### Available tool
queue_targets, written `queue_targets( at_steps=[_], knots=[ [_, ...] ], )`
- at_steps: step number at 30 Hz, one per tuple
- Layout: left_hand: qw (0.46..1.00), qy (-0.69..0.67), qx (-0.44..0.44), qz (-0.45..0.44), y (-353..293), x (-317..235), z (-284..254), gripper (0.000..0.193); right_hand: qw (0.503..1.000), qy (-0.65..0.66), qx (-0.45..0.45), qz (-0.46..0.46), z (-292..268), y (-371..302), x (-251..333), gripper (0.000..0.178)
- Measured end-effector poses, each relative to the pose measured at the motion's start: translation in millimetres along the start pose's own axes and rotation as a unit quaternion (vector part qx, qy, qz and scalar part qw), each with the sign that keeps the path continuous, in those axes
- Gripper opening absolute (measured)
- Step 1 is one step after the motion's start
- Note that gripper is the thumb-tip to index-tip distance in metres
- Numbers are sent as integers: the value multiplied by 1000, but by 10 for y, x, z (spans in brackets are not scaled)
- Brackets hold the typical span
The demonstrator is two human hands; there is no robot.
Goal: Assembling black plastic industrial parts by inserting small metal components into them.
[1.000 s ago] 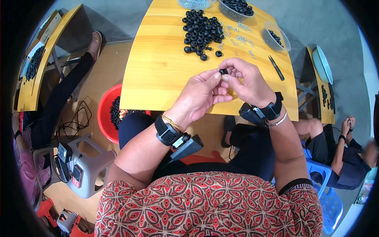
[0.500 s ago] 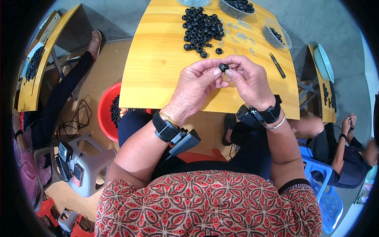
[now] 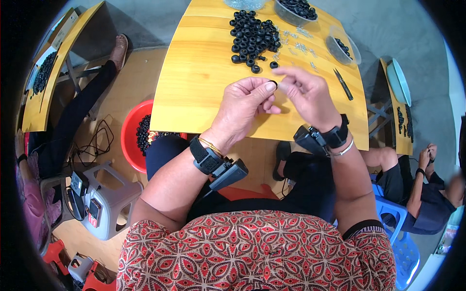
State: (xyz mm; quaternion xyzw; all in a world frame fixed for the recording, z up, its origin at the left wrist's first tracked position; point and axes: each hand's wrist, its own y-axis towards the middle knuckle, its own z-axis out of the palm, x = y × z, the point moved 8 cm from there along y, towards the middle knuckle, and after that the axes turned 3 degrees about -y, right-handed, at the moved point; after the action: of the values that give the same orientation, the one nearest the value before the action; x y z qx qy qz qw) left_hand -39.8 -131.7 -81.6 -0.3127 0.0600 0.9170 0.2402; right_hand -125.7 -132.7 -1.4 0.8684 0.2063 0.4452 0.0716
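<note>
A heap of beads (image 3: pixel 250 39) sits toward the far side of the worktop (image 3: pixel 194 82), small bits (image 3: pixel 301 47) just right of it — behind these stands a filled bowl (image 3: pixel 291 19), farther right a tub (image 3: pixel 356 52), and snips (image 3: pixel 343 85) lie before the tub. By the worktop's near left corner rests a basin (image 3: pixel 130 140) holding more beads (image 3: pixel 142 135)

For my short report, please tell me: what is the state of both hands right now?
Left hand: closed, holding a small black piece.
Right hand: open, blurred at the fingertips; whether it touches that piece cannot be told.
</note>
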Motion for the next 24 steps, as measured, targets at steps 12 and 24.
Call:
queue_targets(
  at_steps=[12,24],
  knots=[
    [999,-35,-22,-34,-22,26,-7,9,979,-172,8,108,-604,58,-908,8],
    [998,-51,-8,-30,17,34,1,10,932,-339,89,92,-344,329,-871,16]
  ],
)
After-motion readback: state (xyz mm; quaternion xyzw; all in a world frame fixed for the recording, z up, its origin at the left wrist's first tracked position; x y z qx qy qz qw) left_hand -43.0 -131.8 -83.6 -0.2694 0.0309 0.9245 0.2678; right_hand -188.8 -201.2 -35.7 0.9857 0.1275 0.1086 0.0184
